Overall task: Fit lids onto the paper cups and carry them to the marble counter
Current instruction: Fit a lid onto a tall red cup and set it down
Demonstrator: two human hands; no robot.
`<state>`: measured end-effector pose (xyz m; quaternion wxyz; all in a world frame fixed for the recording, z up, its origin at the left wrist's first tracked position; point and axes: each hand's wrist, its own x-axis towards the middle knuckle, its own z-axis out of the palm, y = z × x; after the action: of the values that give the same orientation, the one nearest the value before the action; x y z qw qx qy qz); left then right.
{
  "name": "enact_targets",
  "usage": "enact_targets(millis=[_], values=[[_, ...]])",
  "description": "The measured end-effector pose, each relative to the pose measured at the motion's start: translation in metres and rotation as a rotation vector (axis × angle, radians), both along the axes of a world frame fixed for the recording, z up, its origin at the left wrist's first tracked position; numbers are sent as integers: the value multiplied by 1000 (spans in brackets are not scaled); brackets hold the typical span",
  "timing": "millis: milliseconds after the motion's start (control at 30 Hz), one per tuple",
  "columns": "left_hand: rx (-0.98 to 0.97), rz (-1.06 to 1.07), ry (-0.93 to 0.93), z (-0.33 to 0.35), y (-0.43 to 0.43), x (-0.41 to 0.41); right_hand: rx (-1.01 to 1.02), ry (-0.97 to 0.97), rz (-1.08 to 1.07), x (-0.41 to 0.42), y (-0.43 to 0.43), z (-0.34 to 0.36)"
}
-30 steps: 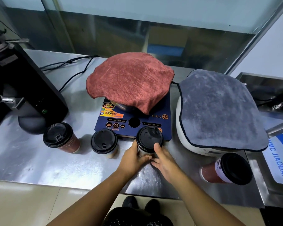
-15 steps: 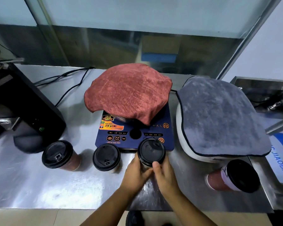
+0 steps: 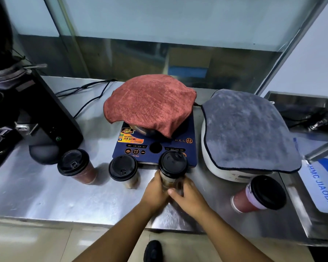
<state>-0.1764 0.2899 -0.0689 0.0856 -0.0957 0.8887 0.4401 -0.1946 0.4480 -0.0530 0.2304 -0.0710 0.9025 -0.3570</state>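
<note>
Several paper cups with black lids are on the steel counter (image 3: 36, 195). My left hand (image 3: 156, 188) and my right hand (image 3: 187, 191) both grip the sides of the middle lidded cup (image 3: 173, 163), which sits in front of the blue induction cooker. A second lidded cup (image 3: 123, 168) stands just left of it. A reddish lidded cup (image 3: 73, 162) stands further left. Another reddish lidded cup (image 3: 261, 193) stands at the right, below the grey-covered appliance.
A red cloth (image 3: 150, 104) covers a pot on the blue induction cooker (image 3: 189, 146). A grey cloth (image 3: 248, 129) covers a white appliance on the right. A black machine (image 3: 27, 114) stands at the left, with cables behind. A steel sink area (image 3: 311, 110) lies far right.
Both hands slid lower down the middle cup's sides and closed tighter round it; the cup appears raised a little. The camera view has shifted, so the counter sits lower in the frame.
</note>
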Motion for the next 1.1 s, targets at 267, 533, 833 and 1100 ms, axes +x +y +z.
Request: enact_targets(millis=[267, 533, 833, 1100], values=[[-242, -37, -194, 13, 26, 47, 387, -8, 275, 36, 56, 14], [-383, -121, -225, 53, 84, 111, 419, 98, 340, 80, 131, 45], [-504, -211, -125, 75, 164, 133, 434, 148, 291, 109, 227, 74], [-632, -317, -34, 96, 199, 118, 405, 212, 176, 107, 285, 97]])
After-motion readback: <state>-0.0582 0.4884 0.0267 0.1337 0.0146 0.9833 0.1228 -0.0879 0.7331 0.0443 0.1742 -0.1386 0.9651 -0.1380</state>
